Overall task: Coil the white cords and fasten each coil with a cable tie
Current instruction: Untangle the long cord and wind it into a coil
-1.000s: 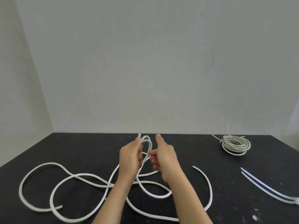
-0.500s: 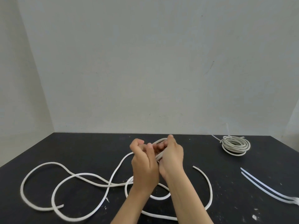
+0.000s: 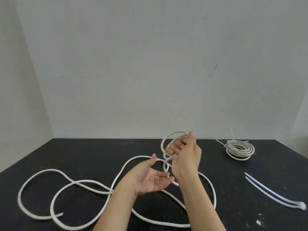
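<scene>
**A:** Where does the coiling stand?

**B:** The right hand [image 3: 185,155] is raised above the desk [image 3: 83,155] with its fingers curled round a few small loops [image 3: 175,132] of the white cord [image 3: 109,191]. The left hand [image 3: 148,179] lies open and palm up just below it, gripping nothing. Most of the cord sprawls in wide bends across the left and middle of the desk.

**A:** So what makes the next wrap go well?

**B:** I'd let the left hand take the strand that drops from the loops, close to the right hand, and feed it round. Each turn should match the size of the ones held. The sprawled bends cross each other, so I'd draw the slack in gently, or they may snag.

**A:** And the right hand?

**B:** It should hold firm enough that the loops don't spring apart. The cord looks stiff enough to do that.

**A:** Then the tie?

**B:** Two spare cable ties [image 3: 275,193] lie at the right. A finished coil [image 3: 240,150] sits at the back right, already tied.
</scene>
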A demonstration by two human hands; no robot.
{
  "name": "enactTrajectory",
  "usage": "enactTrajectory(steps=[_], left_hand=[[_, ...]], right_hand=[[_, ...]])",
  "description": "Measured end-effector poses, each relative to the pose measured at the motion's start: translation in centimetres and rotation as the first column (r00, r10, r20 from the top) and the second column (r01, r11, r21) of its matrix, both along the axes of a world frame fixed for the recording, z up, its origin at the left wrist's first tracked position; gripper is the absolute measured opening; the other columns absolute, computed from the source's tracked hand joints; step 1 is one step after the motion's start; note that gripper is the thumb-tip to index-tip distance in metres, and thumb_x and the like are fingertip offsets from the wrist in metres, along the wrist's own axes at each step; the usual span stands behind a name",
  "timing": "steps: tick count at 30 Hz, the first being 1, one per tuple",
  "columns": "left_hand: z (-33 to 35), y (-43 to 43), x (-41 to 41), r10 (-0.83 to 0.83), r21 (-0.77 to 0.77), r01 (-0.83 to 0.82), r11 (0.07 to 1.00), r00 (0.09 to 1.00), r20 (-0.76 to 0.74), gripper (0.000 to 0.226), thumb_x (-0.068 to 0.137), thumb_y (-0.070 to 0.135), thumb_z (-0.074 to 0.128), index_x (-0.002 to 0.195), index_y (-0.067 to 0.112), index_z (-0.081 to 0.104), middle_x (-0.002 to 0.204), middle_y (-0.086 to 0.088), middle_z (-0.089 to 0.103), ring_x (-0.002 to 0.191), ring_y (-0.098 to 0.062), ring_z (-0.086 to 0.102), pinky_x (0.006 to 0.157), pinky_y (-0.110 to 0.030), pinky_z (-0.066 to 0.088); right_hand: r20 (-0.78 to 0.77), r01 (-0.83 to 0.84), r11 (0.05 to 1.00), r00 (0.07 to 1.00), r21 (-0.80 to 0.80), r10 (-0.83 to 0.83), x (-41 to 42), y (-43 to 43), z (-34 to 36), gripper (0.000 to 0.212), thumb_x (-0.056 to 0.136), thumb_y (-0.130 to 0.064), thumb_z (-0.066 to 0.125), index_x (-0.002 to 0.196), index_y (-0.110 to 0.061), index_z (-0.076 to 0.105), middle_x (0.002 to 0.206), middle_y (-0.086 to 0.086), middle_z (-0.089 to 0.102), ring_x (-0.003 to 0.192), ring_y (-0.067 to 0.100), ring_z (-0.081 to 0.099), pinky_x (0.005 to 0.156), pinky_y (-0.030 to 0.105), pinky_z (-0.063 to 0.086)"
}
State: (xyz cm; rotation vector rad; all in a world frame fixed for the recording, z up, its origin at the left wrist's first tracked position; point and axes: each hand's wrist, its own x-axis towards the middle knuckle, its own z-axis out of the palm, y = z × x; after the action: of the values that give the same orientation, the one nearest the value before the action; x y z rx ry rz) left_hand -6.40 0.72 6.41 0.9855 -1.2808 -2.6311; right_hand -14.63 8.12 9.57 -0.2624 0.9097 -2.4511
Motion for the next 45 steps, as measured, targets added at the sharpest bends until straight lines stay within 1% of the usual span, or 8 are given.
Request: enactTrajectory(steps=[3, 8, 14, 21, 27, 37, 43, 45], left_hand=[[0.3, -0.7, -0.2, 0.339, 0.499, -0.17, 0.85, 0.901, -0.269, 0.036, 0.094, 0.014, 0.049, 0.109, -0.018, 0.048, 0.104, -0.033, 0.057, 0.097, -0.035, 0.059, 0.085, -0.042, 0.051], [0.3, -2.2, -0.1, 0.519, 0.465, -0.341, 0.817, 0.787, -0.333, 0.024, 0.083, -0.014, 0.036, 0.1, -0.009, 0.052, 0.07, -0.021, 0.058, 0.073, -0.021, 0.051, 0.102, -0.031, 0.038], [1.5, -2.3, 1.9, 0.301, 0.083, -0.29, 0.953, 0.893, -0.334, 0.018, 0.082, 0.003, 0.047, 0.079, -0.005, 0.063, 0.066, -0.012, 0.064, 0.049, -0.017, 0.06, 0.046, -0.024, 0.051], [2.2, -2.1, 2.7, 0.063, -0.346, -0.117, 0.931, 0.985, -0.161, 0.072, 0.084, 0.066, 0.041, 0.069, -0.003, 0.061, 0.053, -0.01, 0.046, 0.041, -0.02, 0.046, 0.043, -0.025, 0.041], [1.8, -1.4, 2.1, 0.057, -0.249, -0.124, 0.96, 0.964, -0.259, 0.028, 0.08, 0.031, 0.057, 0.063, 0.012, 0.046, 0.038, 0.007, 0.029, 0.028, -0.007, 0.027, 0.031, -0.016, 0.023], [1.2, -2.1, 2.3, 0.112, -0.145, -0.131, 0.981, 0.985, -0.134, 0.046, 0.087, 0.037, 0.045, 0.047, 0.018, 0.033, 0.036, 0.008, 0.021, 0.026, -0.005, 0.015, 0.034, -0.012, 0.01], [0.8, -2.2, 2.3, 0.113, -0.357, -0.096, 0.929, 0.993, 0.027, 0.049, 0.091, 0.033, 0.048, 0.047, 0.022, 0.029, 0.039, 0.008, 0.02, 0.031, -0.006, 0.012, 0.036, -0.013, 0.008], [0.9, -2.2, 2.6, 0.063, -0.471, 0.004, 0.882, 0.99, 0.127, 0.048, 0.089, 0.031, 0.05, 0.047, 0.023, 0.028, 0.042, 0.007, 0.02, 0.034, -0.007, 0.011, 0.037, -0.015, 0.008]], right_hand=[[-0.009, -0.193, 0.978, 0.981, -0.083, 0.193, 0.0, 0.4, 0.2, 0.043, 0.102, -0.032, 0.038, 0.062, -0.015, 0.035, 0.046, -0.004, 0.023, 0.037, 0.01, 0.02, 0.038, 0.023, 0.024], [0.01, -0.592, 0.798, 0.803, -0.109, 0.597, 0.1, 0.4, -0.1, 0.047, 0.099, -0.032, 0.04, 0.054, -0.017, 0.038, 0.041, -0.007, 0.021, 0.029, 0.004, 0.018, 0.029, 0.014, 0.021], [-0.021, -0.748, 0.654, 0.656, 0.115, 0.754, -0.3, 0.7, -0.7, 0.043, 0.091, -0.034, 0.046, 0.051, -0.02, 0.037, 0.04, -0.008, 0.023, 0.031, 0.002, 0.014, 0.031, 0.01, 0.015], [-0.126, -0.619, 0.665, 0.685, 0.419, 0.718, 0.1, 0.2, -1.6, 0.046, 0.099, -0.034, 0.043, 0.056, -0.019, 0.037, 0.047, -0.005, 0.021, 0.035, 0.005, 0.016, 0.035, 0.014, 0.017], [-0.208, -0.46, 0.734, 0.759, 0.5, 0.617, -0.2, 0.0, -2.0, 0.04, 0.099, -0.033, 0.045, 0.064, -0.014, 0.041, 0.047, -0.005, 0.025, 0.038, 0.008, 0.019, 0.037, 0.017, 0.021], [-0.465, -0.04, 0.744, 0.757, 0.668, 0.458, 1.3, -1.5, -2.9, 0.051, 0.101, -0.038, 0.036, 0.056, -0.014, 0.034, 0.043, -0.001, 0.031, 0.034, 0.011, 0.028, 0.04, 0.022, 0.03], [-0.732, 0.374, 0.634, 0.433, 0.677, 0.526, 0.8, -2.0, -4.1, 0.017, 0.101, -0.02, 0.035, 0.113, -0.019, 0.047, 0.096, 0.007, 0.054, 0.083, 0.021, 0.053, 0.073, 0.033, 0.045], [-0.777, 0.493, 0.632, 0.164, 0.598, 0.607, 0.3, -1.7, -4.4, 0.057, 0.094, -0.002, 0.038, 0.139, -0.036, 0.03, 0.146, 0.004, 0.027, 0.131, 0.022, 0.026, 0.103, 0.035, 0.032]])
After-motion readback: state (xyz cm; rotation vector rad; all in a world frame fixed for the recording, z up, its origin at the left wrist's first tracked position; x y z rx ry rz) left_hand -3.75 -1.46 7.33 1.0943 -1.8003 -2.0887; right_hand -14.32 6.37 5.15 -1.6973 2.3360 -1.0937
